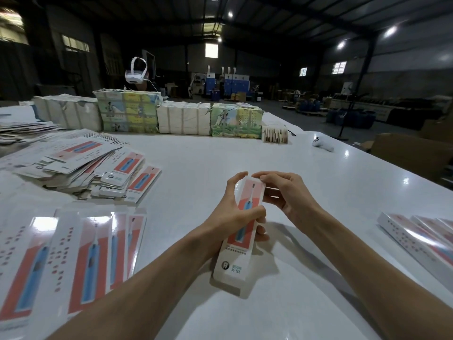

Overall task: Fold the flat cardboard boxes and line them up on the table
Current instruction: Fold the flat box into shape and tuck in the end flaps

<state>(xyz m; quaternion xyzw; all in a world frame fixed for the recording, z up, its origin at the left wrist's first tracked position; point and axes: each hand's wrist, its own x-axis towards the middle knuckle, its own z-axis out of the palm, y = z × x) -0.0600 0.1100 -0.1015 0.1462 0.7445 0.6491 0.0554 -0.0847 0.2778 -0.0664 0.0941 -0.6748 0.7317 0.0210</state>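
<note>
Glossy white table (220,153) fills the dim warehouse. Above its middle, the left hand (232,217) wraps its fingers around a long white cardboard box printed with a blue toothbrush (241,231), while the right hand (282,192) pinches its far end. Flat boxes (81,251) lie at left, folded ones (416,239) at right.

Warehouse or factory hall, steel roof beams (282,11), stacked printed packs (127,114), machinery (228,82)
</note>
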